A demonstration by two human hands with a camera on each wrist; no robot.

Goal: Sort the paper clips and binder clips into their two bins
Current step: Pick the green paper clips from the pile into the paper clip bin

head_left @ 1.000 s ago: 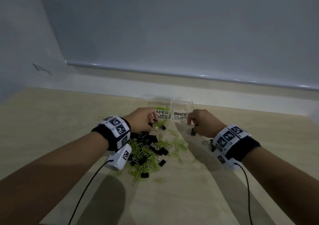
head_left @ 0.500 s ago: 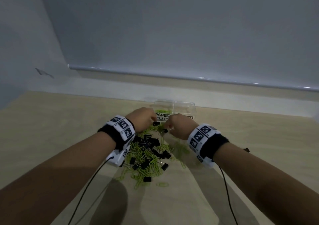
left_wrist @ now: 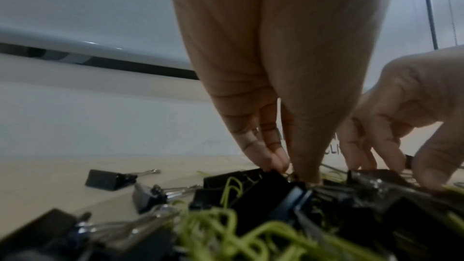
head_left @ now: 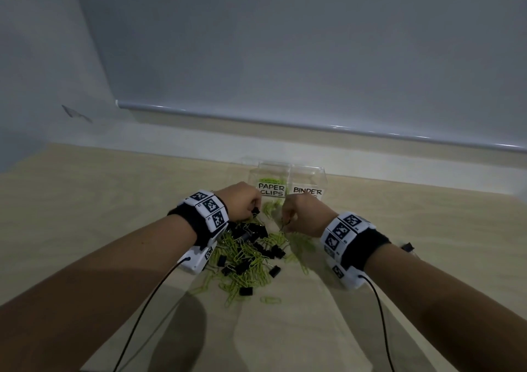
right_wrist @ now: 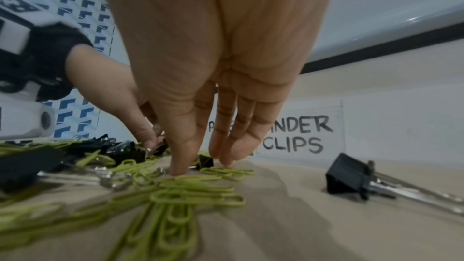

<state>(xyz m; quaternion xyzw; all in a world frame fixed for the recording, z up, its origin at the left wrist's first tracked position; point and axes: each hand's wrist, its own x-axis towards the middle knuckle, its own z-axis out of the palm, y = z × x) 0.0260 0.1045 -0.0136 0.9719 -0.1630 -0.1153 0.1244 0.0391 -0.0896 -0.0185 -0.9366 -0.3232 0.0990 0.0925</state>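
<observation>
A mixed pile (head_left: 248,257) of green paper clips and black binder clips lies on the wooden table. Behind it stand two clear bins, one labelled PAPER CLIPS (head_left: 271,190) with green clips inside, the other BINDER CLIPS (head_left: 309,191). My left hand (head_left: 253,209) is at the pile's far edge and pinches a black binder clip (left_wrist: 271,176). My right hand (head_left: 285,225) reaches down beside it; thumb (right_wrist: 178,166) and fingers (right_wrist: 231,154) close on either side of a small black binder clip (right_wrist: 206,161) amid green paper clips (right_wrist: 198,195).
One binder clip (head_left: 407,247) lies alone to the right of my right wrist, also seen in the right wrist view (right_wrist: 351,178). A single paper clip (head_left: 270,300) lies near the pile's front. A wall ledge runs just behind the bins. Cables trail from both wrists.
My right hand has moved left from in front of the binder clips bin down to the pile. My left hand has stayed at the pile's far edge.
</observation>
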